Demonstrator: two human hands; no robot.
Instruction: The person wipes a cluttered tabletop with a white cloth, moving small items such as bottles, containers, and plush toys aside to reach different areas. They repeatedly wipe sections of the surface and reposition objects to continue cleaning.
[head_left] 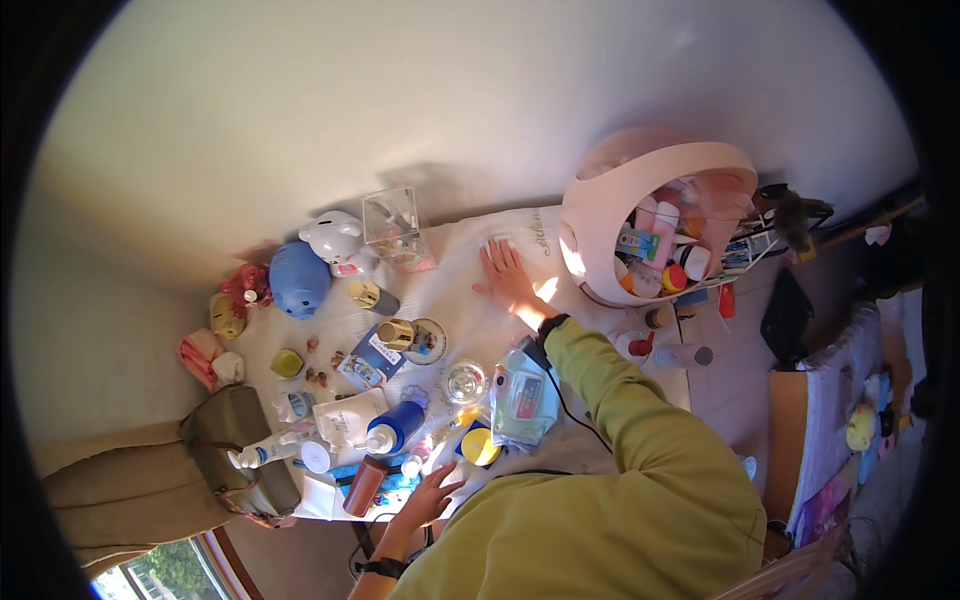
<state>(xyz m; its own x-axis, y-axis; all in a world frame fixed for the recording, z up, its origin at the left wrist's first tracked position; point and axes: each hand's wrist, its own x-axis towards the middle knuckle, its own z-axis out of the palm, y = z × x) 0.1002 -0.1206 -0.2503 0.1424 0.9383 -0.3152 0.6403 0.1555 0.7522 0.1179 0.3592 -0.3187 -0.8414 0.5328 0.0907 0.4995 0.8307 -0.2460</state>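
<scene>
My right hand (508, 278) lies flat on the white tablecloth (450, 245), fingers spread, close to the wall and left of a pink rounded storage case (590, 215). Nothing is in it. At the table's near edge is my left hand (430, 498), its fingers stretched out and apart, holding nothing that I can see. Beside it lies a brown bottle (366, 486), and just beyond is a small clear bottle (416, 460). Between my two hands sit a pack of wipes (524, 400), a yellow round container (481, 446) and a clear glass jar (465, 382).
Piggy banks, one blue (299, 281) and one white (337, 238), stand along the wall by a clear box (392, 217). A blue bottle (398, 427) and an olive bag (235, 440) are at the left. A black cable (575, 415) runs near my right arm.
</scene>
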